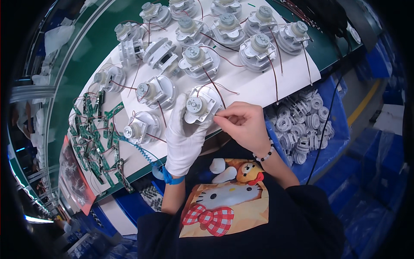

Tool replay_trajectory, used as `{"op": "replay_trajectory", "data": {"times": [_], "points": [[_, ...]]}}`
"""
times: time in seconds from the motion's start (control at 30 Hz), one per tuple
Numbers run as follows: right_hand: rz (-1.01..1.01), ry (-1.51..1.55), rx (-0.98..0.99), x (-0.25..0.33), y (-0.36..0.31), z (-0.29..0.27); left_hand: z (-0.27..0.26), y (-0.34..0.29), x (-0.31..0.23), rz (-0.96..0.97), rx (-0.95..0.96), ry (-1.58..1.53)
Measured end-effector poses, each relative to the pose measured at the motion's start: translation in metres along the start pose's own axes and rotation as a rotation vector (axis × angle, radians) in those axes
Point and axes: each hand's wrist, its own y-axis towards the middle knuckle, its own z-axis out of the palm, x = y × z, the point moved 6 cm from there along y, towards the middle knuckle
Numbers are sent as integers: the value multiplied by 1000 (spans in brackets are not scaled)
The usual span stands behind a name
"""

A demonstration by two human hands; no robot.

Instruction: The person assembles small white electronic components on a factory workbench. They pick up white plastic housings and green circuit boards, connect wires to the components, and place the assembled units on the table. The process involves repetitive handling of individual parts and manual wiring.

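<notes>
Over the bench edge, gloved left hand (186, 137) grips a motor assembly (199, 105); right hand (242, 121) pinches its wire (214, 88).

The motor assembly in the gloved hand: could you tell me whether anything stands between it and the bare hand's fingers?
Nothing visible does. The left hand holds the motor assembly up, and the right hand pinches a thin wire right at its edge, with no other part in between.

Green bench, busy shop floor

I'm looking down at a green worktable (82, 56) sitting over grey floor with a yellow line (364, 101) running past.
</notes>
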Motion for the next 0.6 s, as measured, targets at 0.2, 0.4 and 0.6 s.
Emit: {"op": "replay_trajectory", "data": {"times": [0.2,0.4,0.6], "points": [[-72,-133,-7,8,1,2,-1,-2,6,6,-26,37],[-61,-86,-30,6,10,-2,4,2,6,18,-48,-69],[-86,-120,-33,3,10,0,0,13,-25,43,-18,-105]]}}
